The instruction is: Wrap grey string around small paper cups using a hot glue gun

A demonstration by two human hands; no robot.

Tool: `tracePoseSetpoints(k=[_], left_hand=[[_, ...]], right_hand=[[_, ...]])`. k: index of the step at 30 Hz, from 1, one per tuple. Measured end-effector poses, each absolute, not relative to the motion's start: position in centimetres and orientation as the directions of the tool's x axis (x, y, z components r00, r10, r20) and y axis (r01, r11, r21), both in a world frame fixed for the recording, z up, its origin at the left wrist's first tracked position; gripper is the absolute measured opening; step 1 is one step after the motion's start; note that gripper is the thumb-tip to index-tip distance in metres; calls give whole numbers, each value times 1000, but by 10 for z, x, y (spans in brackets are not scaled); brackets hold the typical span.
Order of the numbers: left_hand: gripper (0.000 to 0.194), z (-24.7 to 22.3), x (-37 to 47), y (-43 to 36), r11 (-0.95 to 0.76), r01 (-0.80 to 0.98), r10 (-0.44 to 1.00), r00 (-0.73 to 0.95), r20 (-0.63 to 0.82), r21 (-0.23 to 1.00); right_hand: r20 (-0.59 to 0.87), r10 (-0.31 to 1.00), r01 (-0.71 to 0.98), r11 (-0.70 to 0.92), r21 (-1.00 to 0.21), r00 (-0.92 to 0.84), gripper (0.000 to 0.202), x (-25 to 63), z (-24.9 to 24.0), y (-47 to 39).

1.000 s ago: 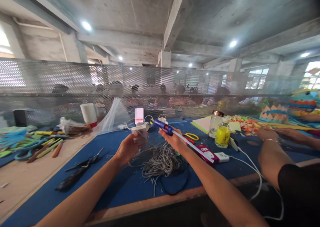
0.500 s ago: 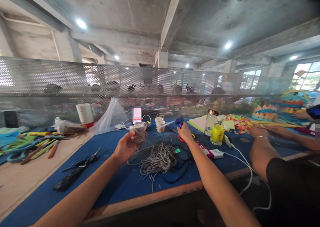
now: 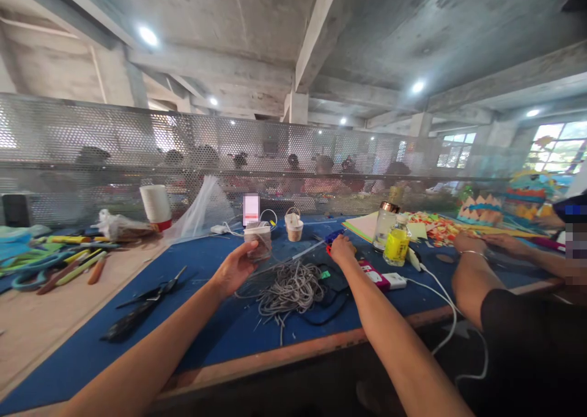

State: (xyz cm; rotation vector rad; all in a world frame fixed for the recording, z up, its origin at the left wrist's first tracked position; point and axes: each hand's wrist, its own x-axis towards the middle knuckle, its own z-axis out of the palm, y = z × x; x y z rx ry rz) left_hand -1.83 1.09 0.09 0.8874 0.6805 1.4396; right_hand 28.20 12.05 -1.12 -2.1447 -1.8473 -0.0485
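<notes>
My left hand (image 3: 236, 269) grips a small paper cup (image 3: 259, 239) wrapped in cord, fingers round its left side. At the right, my right hand (image 3: 342, 249) is closed on the blue glue gun (image 3: 334, 238), whose clear stick points down and left, low over the table. A second small cup with a handle (image 3: 294, 226) stands upright between the hands. In front of it lies a tangled pile of grey cord (image 3: 291, 288). Red-handled scissors, partly hidden, lie under my right hand.
Black scissors (image 3: 158, 291) lie at the left, beyond them stacked cups (image 3: 156, 206) and tools. A glass jar (image 3: 383, 226), yellow-labelled bottle (image 3: 397, 244) and white charging cable (image 3: 433, 276) are at the right. Another person's hands (image 3: 472, 246) work near coloured paper pieces.
My right hand has lowered with the glue gun to the table, away from the standing cup. My left hand still holds its cup, slightly shifted right.
</notes>
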Motion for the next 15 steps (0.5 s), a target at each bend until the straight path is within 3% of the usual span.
tracePoseSetpoints(k=[7, 11, 13, 15], left_hand=[[31, -6, -18, 16, -127, -486, 978, 83, 191, 864], [30, -4, -14, 14, -132, -461, 984, 46, 172, 877], [33, -2, -12, 12, -126, -456, 989, 16, 149, 881], [39, -1, -11, 12, -123, -452, 991, -15, 131, 883]], right_hand=[[256, 950, 971, -128, -202, 179, 41, 283, -4, 110], [364, 920, 980, -87, -178, 148, 39, 284, 8, 103], [475, 876, 977, 22, -214, 85, 33, 277, 17, 101], [546, 836, 912, 265, -315, -54, 22, 261, 24, 99]])
